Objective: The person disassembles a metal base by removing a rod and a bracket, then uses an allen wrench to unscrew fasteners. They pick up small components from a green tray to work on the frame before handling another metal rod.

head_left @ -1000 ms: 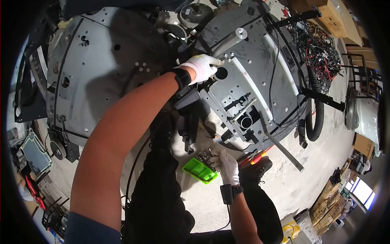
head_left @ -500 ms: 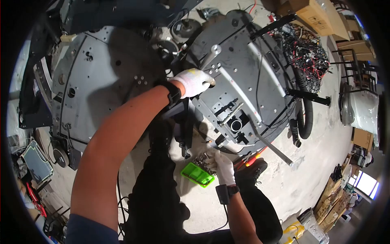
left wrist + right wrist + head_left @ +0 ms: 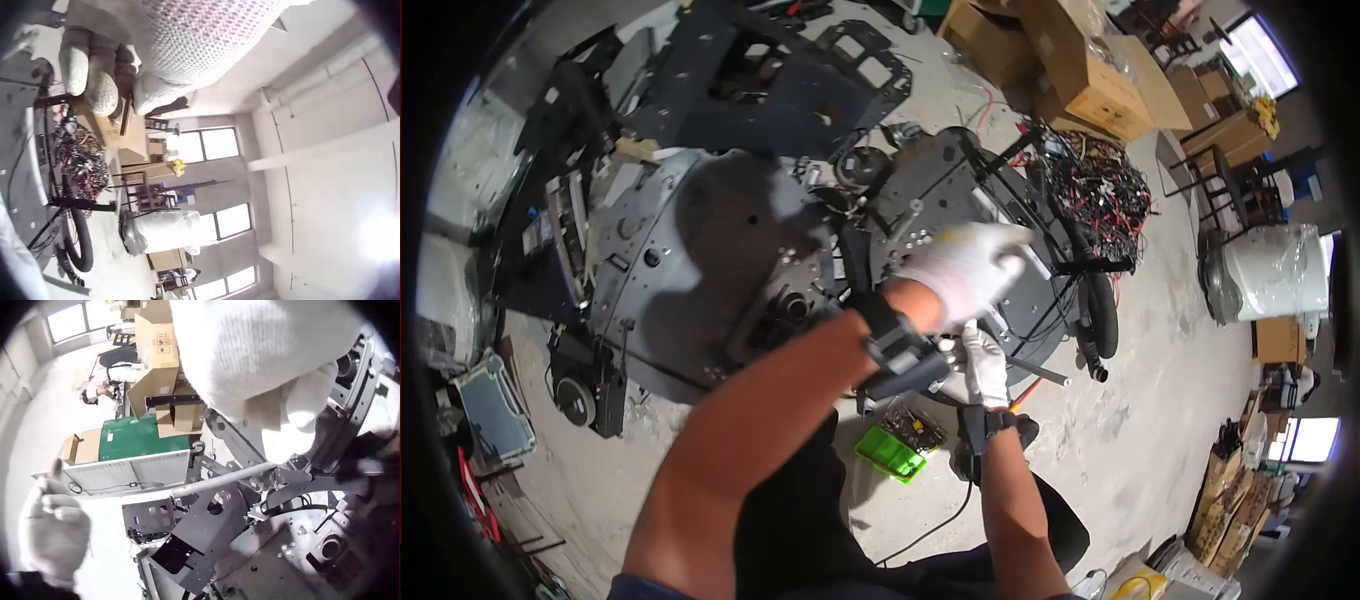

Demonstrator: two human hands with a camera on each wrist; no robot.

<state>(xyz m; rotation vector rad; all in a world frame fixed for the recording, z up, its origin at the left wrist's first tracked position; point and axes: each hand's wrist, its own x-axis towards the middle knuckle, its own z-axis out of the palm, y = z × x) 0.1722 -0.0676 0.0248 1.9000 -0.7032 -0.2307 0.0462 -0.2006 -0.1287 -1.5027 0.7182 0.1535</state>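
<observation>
My left hand in a white glove is lifted in front of the round grey machine base, its back toward the head camera and blurred. In the left wrist view its fingers are curled; what they hold is hidden. The same hand shows at the lower left of the right wrist view. My gloved right hand is raised just below it, at the machine's near edge. Its fingers are bent over, and I cannot see anything in them. A green tray and a pile of screws lie on the floor below.
A tangle of red and black cables and a black hose lie right of the machine. Cardboard boxes stand behind, a black frame panel farther back, and a plastic-wrapped white object at far right. A metal rod juts from the machine.
My head has tilted up, so more of the room shows. The left hand has come off the machine's bracket. The right hand has risen from the screw pile to the machine's edge.
</observation>
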